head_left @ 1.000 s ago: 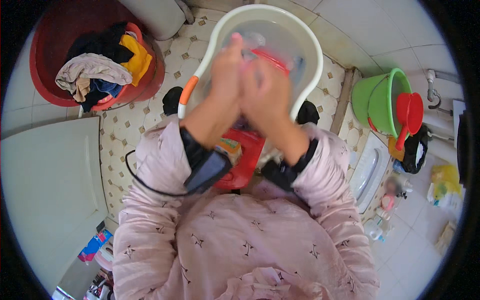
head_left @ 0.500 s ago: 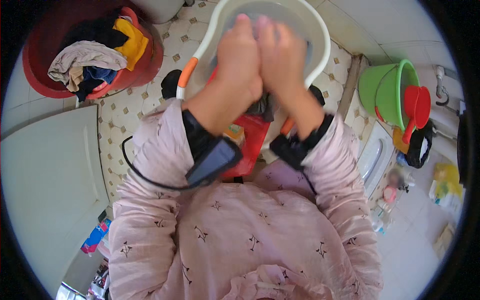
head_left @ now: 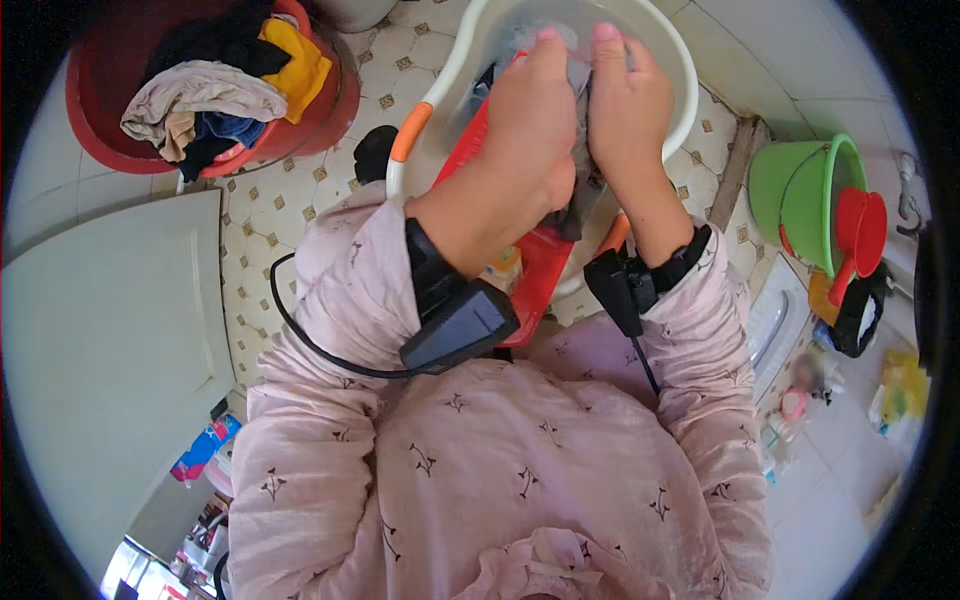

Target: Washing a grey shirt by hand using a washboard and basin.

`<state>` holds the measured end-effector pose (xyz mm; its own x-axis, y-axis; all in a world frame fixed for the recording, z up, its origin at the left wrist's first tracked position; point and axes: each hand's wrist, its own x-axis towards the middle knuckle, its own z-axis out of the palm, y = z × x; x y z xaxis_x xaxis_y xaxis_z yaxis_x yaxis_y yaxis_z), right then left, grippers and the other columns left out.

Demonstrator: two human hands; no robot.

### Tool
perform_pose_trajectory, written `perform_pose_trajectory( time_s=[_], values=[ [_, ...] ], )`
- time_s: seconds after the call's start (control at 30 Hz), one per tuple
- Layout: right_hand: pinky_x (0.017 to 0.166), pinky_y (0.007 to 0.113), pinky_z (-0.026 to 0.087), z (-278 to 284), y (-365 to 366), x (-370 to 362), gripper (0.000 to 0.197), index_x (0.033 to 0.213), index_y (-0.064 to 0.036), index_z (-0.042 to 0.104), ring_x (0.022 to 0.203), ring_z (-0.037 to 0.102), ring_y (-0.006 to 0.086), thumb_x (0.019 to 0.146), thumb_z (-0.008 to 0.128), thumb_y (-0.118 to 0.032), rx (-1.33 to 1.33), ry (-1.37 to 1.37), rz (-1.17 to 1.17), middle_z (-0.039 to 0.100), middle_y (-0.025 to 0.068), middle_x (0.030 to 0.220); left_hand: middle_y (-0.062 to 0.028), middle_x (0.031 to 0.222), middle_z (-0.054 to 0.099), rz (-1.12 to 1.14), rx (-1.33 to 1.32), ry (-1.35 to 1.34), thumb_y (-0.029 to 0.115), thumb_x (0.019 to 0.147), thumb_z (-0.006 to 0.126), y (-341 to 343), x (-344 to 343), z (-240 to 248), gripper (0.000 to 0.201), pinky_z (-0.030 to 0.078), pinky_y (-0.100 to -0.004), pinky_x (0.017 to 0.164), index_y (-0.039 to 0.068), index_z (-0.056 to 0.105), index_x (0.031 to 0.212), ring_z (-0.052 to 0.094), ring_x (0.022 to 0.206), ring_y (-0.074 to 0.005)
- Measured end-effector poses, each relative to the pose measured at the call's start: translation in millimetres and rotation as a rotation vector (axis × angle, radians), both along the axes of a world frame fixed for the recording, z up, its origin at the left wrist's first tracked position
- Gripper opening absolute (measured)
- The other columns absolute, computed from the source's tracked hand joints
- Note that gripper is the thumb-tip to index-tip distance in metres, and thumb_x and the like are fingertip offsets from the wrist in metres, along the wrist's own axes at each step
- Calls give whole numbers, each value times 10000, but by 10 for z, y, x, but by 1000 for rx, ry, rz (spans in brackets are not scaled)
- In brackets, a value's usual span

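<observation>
A white basin (head_left: 682, 70) with orange handle grips holds greyish water. Slanting across it is a red washboard (head_left: 540, 280), partly covered by my forearm. Dark grey wet cloth (head_left: 574, 205) lies along the board and runs between my hands. My left hand (head_left: 530, 130) is closed on the cloth's left side, thumb pointing away from me. On the other side my right hand (head_left: 630, 110) is curled round the cloth, also thumb forward. A small gap separates the two hands. A yellowish bar (head_left: 503, 270), perhaps soap, rests on the washboard near my left wrist.
At the far left stands a red tub (head_left: 95, 125) with a pile of clothes (head_left: 205, 105). To the right are a green bucket (head_left: 790, 195), a red dipper (head_left: 860, 225) and a squat toilet (head_left: 775, 320). A pale door panel (head_left: 110, 340) lies at left.
My hands have moved apart, exposing the cloth between them. The whole view has shifted, so everything sits slightly further right and lower.
</observation>
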<state>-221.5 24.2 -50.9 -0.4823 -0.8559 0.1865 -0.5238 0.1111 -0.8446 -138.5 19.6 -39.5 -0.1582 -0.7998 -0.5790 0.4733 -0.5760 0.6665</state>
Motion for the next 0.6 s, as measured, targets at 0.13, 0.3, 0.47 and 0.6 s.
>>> perform_pose_trajectory(
  time_s=[0.13,0.3,0.47,0.6],
  values=[
    [612,316,432,-45,-22,-294,325,838,-23,567,720,567,166,880,472,-331,-26,-824,81,584,70,790,-80,983,567,-174,114,565,353,890,437,-70,151,238,354,445,-347,802,22,517,989,560,881,-205],
    [739,319,457,446,180,-93,226,919,-59,515,804,564,194,901,442,-273,-77,-1338,230,587,98,864,-118,1049,576,-409,-137,645,524,836,429,-143,365,111,547,436,-381,860,25,511,1046,567,958,-222],
    [643,279,454,325,205,-158,232,853,-47,535,730,557,128,884,483,-271,-98,-1320,214,562,23,798,-88,953,586,-319,-219,423,334,881,472,-40,296,188,336,483,-325,758,15,517,978,592,841,-186],
    [686,281,464,309,229,-138,167,867,-50,505,727,549,126,873,508,-218,-159,-1127,210,550,30,793,-84,927,587,-233,-217,268,327,886,464,-22,259,168,326,484,-313,754,19,524,972,592,824,-173]
  ],
)
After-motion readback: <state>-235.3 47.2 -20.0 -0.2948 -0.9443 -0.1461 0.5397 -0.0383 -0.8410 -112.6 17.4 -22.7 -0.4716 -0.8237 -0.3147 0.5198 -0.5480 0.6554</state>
